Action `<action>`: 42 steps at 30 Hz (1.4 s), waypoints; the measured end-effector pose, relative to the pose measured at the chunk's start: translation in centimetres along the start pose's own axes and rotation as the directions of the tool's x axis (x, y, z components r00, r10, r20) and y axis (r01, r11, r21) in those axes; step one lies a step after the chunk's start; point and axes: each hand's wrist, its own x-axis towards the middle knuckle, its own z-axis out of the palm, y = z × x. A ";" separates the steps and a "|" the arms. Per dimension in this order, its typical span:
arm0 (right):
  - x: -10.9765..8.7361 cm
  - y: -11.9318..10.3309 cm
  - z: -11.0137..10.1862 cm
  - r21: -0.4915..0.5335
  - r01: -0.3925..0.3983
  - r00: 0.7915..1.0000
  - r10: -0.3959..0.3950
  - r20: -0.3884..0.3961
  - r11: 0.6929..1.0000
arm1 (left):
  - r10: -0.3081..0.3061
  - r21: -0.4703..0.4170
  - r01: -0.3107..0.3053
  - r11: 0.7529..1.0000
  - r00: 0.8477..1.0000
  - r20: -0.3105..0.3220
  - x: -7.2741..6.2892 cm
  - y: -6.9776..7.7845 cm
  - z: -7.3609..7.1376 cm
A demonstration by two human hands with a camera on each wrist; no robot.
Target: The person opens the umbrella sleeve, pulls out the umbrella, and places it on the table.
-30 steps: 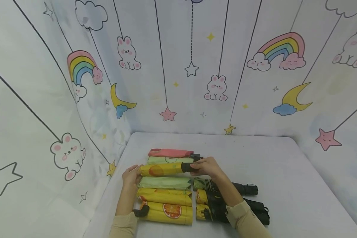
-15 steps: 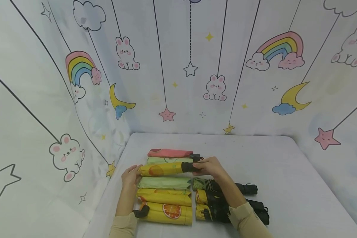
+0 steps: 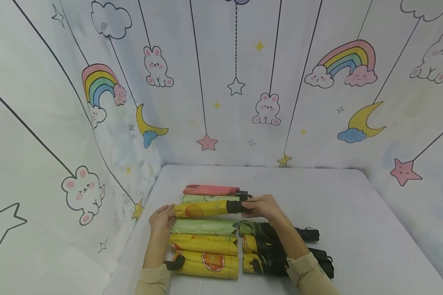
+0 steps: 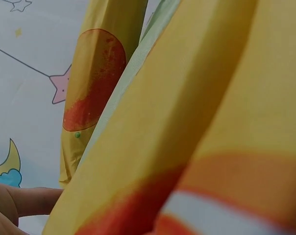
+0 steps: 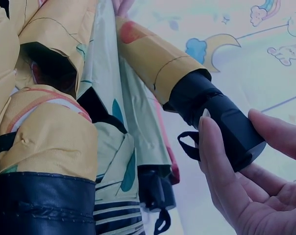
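Black handle pinched between thumb and curled fingers of the right hand, grip closed to the handle's width; wrist loop dangling beside. Left hand holds the opposite end of the same yellow umbrella, fingertips closed on its fabric. Umbrella level across both hands, over the table's left half. Behind it: pale green umbrella, then red umbrella. Nearer the body: light green sleeve, two yellow sleeves. Right of these, three dark-handled umbrellas, partly behind the right forearm. White tabletop beneath.
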 end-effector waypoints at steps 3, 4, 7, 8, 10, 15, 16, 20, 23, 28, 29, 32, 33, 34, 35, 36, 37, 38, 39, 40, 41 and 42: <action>0.0 0.1 -0.1 -0.009 -0.007 1.000 0.006 -0.013 1.000 | 0.010 0.010 -0.010 1.000 1.000 -0.021 0.1 -0.1 0.1; 0.0 0.1 -0.2 -0.013 -0.009 1.000 0.009 -0.017 1.000 | 0.014 0.009 -0.014 1.000 1.000 -0.025 0.1 -0.2 0.1; -0.1 0.2 -0.4 -0.025 -0.012 1.000 0.011 -0.028 1.000 | 0.018 -0.004 -0.019 1.000 0.999 -0.044 0.0 -0.1 0.1; -0.1 0.3 -0.5 -0.028 -0.009 1.000 0.008 -0.029 1.000 | 0.020 -0.007 -0.021 1.000 0.999 -0.046 0.0 -0.1 0.1; -0.2 0.3 -0.6 -0.030 -0.006 1.000 0.006 -0.030 1.000 | 0.026 -0.007 -0.026 1.000 0.999 -0.046 -0.1 0.0 0.1; -0.5 0.2 -1.0 -0.026 -0.002 1.000 0.001 -0.024 1.000 | 0.030 -0.010 -0.030 0.999 0.998 -0.056 -0.2 0.1 0.1; -0.6 0.2 -1.1 -0.027 -0.002 1.000 0.001 -0.023 1.000 | 0.030 -0.014 -0.031 0.999 0.998 -0.059 -0.2 0.1 0.1; -0.9 0.2 -1.5 -0.027 -0.002 1.000 0.001 -0.017 1.000 | 0.034 -0.025 -0.036 0.999 0.997 -0.065 -0.1 0.0 0.1; -1.1 0.3 -1.9 -0.019 0.005 1.000 -0.005 -0.013 1.000 | 0.036 -0.045 -0.038 0.998 0.998 -0.061 -0.1 0.0 0.0; -1.5 0.2 -2.3 -0.012 0.021 1.000 -0.022 -0.001 1.000 | 0.028 -0.077 -0.033 0.996 0.998 -0.057 -0.1 0.1 -0.1; -1.5 0.1 -2.4 -0.014 0.023 1.000 -0.023 0.002 1.000 | 0.026 -0.079 -0.030 0.996 0.998 -0.054 0.0 0.1 -0.2; -1.6 0.1 -2.6 -0.015 0.026 1.000 -0.026 0.010 1.000 | 0.019 -0.083 -0.024 0.996 0.998 -0.057 0.0 0.2 -0.2; -1.7 0.1 -2.7 -0.016 0.023 1.000 -0.023 0.007 1.000 | 0.018 -0.081 -0.022 0.997 0.998 -0.054 0.0 0.2 -0.2; -1.7 0.1 -2.8 -0.017 0.023 1.000 -0.023 0.007 1.000 | 0.015 -0.077 -0.019 0.997 0.999 -0.050 0.0 0.2 -0.2; -1.7 0.1 -2.9 -0.020 0.023 1.000 -0.023 0.007 1.000 | 0.013 -0.074 -0.017 0.997 0.999 -0.047 0.0 0.2 -0.2; -1.8 0.1 -3.0 -0.022 0.023 1.000 -0.023 0.007 0.999 | 0.011 -0.071 -0.014 0.997 0.999 -0.047 0.0 0.2 -0.2; -1.9 0.0 -3.1 -0.023 0.022 1.000 -0.022 0.005 0.999 | 0.009 -0.068 -0.012 0.998 0.999 -0.045 0.0 0.2 -0.2; -1.9 0.0 -3.2 -0.028 0.021 1.000 -0.021 0.003 0.999 | 0.008 -0.067 -0.011 0.998 0.999 -0.045 0.0 0.2 -0.2; -2.0 0.0 -3.3 -0.030 0.020 1.000 -0.020 0.001 0.999 | 0.007 -0.063 -0.010 0.998 0.999 -0.044 0.0 0.2 -0.2; -2.0 0.0 -3.3 -0.034 0.020 1.000 -0.020 0.001 0.999 | 0.007 -0.062 -0.010 0.998 0.999 -0.046 0.0 0.2 -0.2; -2.1 -0.1 -3.4 -0.039 0.022 1.000 -0.022 0.001 0.999 | 0.008 -0.060 -0.011 0.998 0.999 -0.051 0.0 0.2 -0.2; -2.1 -0.1 -3.4 -0.042 0.022 1.000 -0.022 0.002 0.999 | 0.008 -0.060 -0.011 0.998 0.999 -0.053 0.0 0.2 -0.2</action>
